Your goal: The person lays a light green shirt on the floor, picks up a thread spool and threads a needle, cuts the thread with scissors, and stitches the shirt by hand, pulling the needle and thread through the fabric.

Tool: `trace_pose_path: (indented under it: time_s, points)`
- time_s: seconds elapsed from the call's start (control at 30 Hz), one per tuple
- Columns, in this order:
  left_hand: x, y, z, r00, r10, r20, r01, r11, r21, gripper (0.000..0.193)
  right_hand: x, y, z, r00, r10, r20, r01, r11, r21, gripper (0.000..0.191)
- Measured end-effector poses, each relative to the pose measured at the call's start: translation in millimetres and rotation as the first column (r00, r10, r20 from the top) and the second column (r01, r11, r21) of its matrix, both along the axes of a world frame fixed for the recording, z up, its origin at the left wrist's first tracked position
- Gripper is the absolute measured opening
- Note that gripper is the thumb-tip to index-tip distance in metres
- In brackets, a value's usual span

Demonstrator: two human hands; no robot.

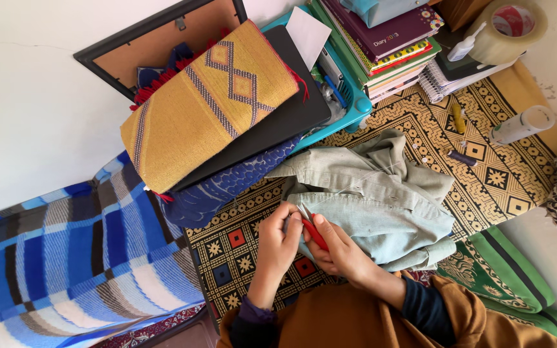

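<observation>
From the head camera, both hands meet over the near edge of a patterned mat [485, 174] spread on the floor. The left hand [278, 241] pinches a fold of a pale grey-green shirt [375, 200], its fingers closed on the cloth. The right hand [336, 251] is curled tight around a small red tool [314, 233], whose tip rests against the same fold; what kind of tool it is cannot be made out. The shirt lies crumpled near the middle of the mat, its bulk just beyond the hands. At the mat's far edge stands a stack of books [388, 38], with a roll of clear tape [507, 29] beside it near the far right corner. A woven yellow cushion [207, 103] leans over the far left corner, and a blue striped blanket [66, 258] lies off the left edge.
</observation>
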State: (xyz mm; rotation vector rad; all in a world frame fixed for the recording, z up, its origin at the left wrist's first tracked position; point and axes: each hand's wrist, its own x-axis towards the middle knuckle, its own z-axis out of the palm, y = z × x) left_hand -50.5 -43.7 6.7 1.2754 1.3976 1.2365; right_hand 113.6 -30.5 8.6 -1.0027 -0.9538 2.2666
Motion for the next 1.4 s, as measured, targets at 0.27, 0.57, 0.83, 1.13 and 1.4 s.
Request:
trace_pose_path:
  time_s: [0.27, 0.57, 0.83, 1.13, 1.4]
  points:
    - [0.6, 1.4, 15.1, 0.993, -0.022, -0.114, 0.032, 0.996, 0.085, 0.019, 1.1, 1.8, 2.8, 0.999, -0.022, 0.034, 0.023, 0.999, -0.03, 0.051]
    - [8.0, 1.8, 6.3, 0.992, -0.031, -0.118, 0.042, 0.995, 0.09, 0.025, 3.4, 2.6, 6.5, 0.982, -0.099, -0.158, 0.042, 0.943, -0.331, 0.041]
    - [11.1, 1.2, -1.8, 0.997, -0.047, -0.058, 0.052, 0.995, 0.08, 0.027, 5.2, 3.2, 4.6, 0.981, -0.118, -0.155, 0.05, 0.921, -0.385, 0.038]
    - [12.8, 0.2, -16.3, 0.998, -0.035, 0.058, 0.033, 0.999, 0.031, 0.029, 13.5, 12.9, 4.4, 0.98, -0.159, -0.118, 0.12, 0.951, -0.285, 0.041]
    - [4.4, 15.0, -4.2, 0.985, 0.097, 0.14, -0.063, 0.972, -0.227, 0.063, 71.0, 51.8, -19.2, 0.577, -0.614, 0.538, -0.242, 0.501, 0.831, 0.036]
